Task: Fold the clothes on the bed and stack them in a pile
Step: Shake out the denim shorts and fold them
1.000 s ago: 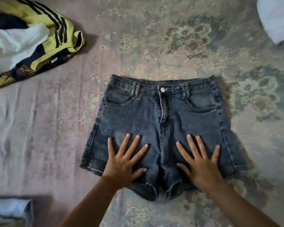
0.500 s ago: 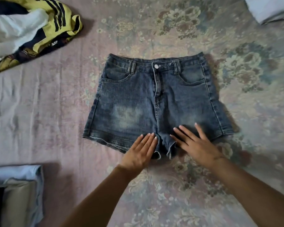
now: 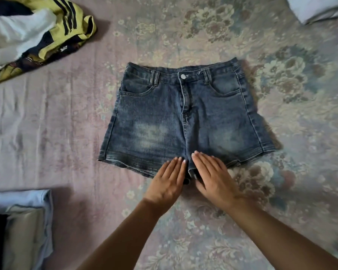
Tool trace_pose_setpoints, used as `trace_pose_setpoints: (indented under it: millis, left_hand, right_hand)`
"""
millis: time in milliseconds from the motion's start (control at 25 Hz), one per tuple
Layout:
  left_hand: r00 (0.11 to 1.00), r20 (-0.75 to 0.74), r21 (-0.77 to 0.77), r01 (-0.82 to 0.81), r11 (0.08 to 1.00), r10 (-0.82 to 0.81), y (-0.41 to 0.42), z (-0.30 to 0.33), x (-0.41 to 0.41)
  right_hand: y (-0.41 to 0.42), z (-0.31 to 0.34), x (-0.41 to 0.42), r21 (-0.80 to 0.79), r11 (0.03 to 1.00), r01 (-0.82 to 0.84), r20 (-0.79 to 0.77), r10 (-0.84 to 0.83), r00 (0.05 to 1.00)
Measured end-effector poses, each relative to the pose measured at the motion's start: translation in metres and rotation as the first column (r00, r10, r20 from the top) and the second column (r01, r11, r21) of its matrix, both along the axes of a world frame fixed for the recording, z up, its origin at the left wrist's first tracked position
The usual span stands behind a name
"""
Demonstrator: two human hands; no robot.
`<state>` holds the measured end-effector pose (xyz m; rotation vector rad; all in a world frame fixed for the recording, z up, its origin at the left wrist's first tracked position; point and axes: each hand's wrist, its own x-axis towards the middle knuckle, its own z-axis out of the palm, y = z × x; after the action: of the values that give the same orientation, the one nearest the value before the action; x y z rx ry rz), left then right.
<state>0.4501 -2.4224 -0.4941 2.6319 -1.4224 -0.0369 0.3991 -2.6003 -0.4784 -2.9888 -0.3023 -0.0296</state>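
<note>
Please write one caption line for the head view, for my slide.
Both hands, left hand and right hand, press flat on the hem of denim shorts spread on a floral bedsheet.

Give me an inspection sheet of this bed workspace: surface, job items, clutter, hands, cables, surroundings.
Surface: floral bedspread, lightly wrinkled on the left side.
Job's things: denim shorts spread flat, front up, waistband away from the person, not yet folded; unfolded clothes heap at top left; folded pile at bottom left.
Clutter: nothing seen.
Hands: left hand and right hand lie flat, fingers straight and together, side by side on the shorts' inner leg hems at the crotch.
Cables: nothing seen.
Surroundings: pale pillow at the top right corner; only the bed is in view.
</note>
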Motion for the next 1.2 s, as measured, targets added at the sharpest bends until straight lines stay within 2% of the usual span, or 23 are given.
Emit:
trace_pose_setpoints:
  millis: [120,200,240,320,360,440,480,560,640,680,720,800,880,920,960,1040,1160,1200]
  left_hand:
    - [1.0,-0.021,-0.101,-0.017,0.995,0.015,0.001,0.0,0.006]
    - [0.999,0.029,-0.131,0.026,0.991,-0.022,0.006,0.001,0.007]
    - [0.996,0.06,-0.129,0.066,0.989,-0.059,0.008,-0.001,0.006]
    - [0.989,0.087,-0.014,0.122,0.992,-0.12,0.01,-0.002,0.006]
    - [0.987,0.083,0.091,0.133,0.987,-0.141,0.011,-0.004,0.004]
    - [0.992,-0.005,0.252,0.122,0.96,-0.125,0.007,-0.002,-0.001]
    - [0.994,-0.081,0.241,0.09,0.966,-0.073,0.006,0.003,-0.003]
    - [0.969,-0.247,0.0,-0.027,1.0,0.027,0.004,0.011,0.008]
    - [0.937,-0.28,-0.159,-0.261,0.952,0.21,0.007,0.024,0.04]
    - [0.89,-0.265,-0.142,-0.416,0.898,0.37,0.01,0.033,0.062]
    - [0.808,-0.249,-0.049,-0.56,0.827,0.533,0.015,0.037,0.085]
    - [0.522,-0.231,0.276,-0.774,0.57,0.821,0.025,0.045,0.124]
    - [0.245,-0.253,0.415,-0.847,0.334,0.936,0.041,0.042,0.148]
    - [0.17,-0.271,0.424,-0.863,0.276,0.947,0.049,0.04,0.158]
    - [0.131,-0.325,0.417,-0.869,0.266,0.937,0.056,0.038,0.167]
    - [0.073,-0.533,0.402,-0.855,0.328,0.843,0.061,0.043,0.181]
    - [-0.125,-0.821,0.389,-0.836,0.386,0.557,0.033,0.088,0.189]
    - [-0.154,-0.88,0.356,-0.84,0.41,0.448,0.015,0.107,0.189]
  right_hand:
    - [-0.001,-0.004,0.002,0.053,0.998,0.032,0.18,-0.042,0.983]
    - [-0.002,0.0,-0.004,0.045,0.999,0.031,0.291,-0.043,0.956]
    - [-0.001,0.001,-0.006,0.02,1.0,0.018,0.294,-0.023,0.956]
    - [0.0,-0.005,-0.009,-0.042,0.999,-0.025,0.172,0.032,0.985]
    - [0.0,-0.01,-0.009,-0.053,0.996,-0.07,0.085,0.074,0.994]
    - [-0.002,-0.018,-0.014,-0.053,0.99,-0.134,-0.052,0.131,0.99]
    - [-0.001,-0.016,-0.017,-0.046,0.991,-0.123,-0.087,0.119,0.989]
    - [0.01,-0.002,-0.013,-0.028,0.999,-0.044,-0.113,0.041,0.993]
    - [0.03,0.009,0.0,-0.021,0.998,0.054,-0.135,-0.056,0.989]
    - [0.041,0.01,0.007,-0.028,0.995,0.096,-0.165,-0.1,0.981]
    - [0.051,0.007,0.01,-0.047,0.99,0.132,-0.2,-0.139,0.97]
    - [0.064,-0.005,0.012,-0.085,0.984,0.159,-0.326,-0.178,0.929]
    - [0.07,-0.018,0.006,-0.103,0.981,0.166,-0.422,-0.195,0.885]
    - [0.072,-0.022,0.003,-0.085,0.98,0.178,-0.43,-0.197,0.881]
    - [0.072,-0.022,0.003,-0.041,0.982,0.185,-0.419,-0.186,0.889]
    - [0.071,-0.018,0.007,0.025,0.979,0.2,-0.404,-0.174,0.898]
    - [0.059,-0.002,0.012,0.07,0.973,0.22,-0.489,-0.158,0.858]
    - [0.056,0.007,0.017,0.168,0.952,0.256,-0.504,-0.14,0.852]
